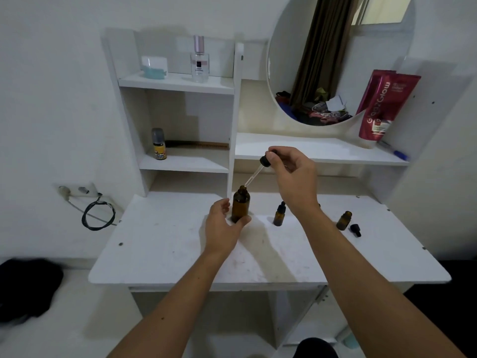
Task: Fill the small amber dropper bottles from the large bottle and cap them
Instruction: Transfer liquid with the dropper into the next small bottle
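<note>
Head view: my left hand (222, 223) grips the large bottle (240, 204) at the desk (160, 254) centre. My right hand (291, 174) pinches the dropper (258, 169), tip at its mouth. My right wrist partly hides one small bottle (279, 215); another (344, 220) stands uncapped near the right edge.

We count one large amber bottle (240, 205) and two small amber dropper bottles on the surface (165, 244): one capped (279, 215), one open (344, 220). Droppers: two off their bottles, one held up (260, 167), one loose black cap (355, 229) lying down. Shelves have one perfume bottle (199, 60), one little yellow bottle (158, 144), one red tube (384, 105), one comb (198, 144). Two hands: left hand (223, 228), right hand (294, 177).
</note>
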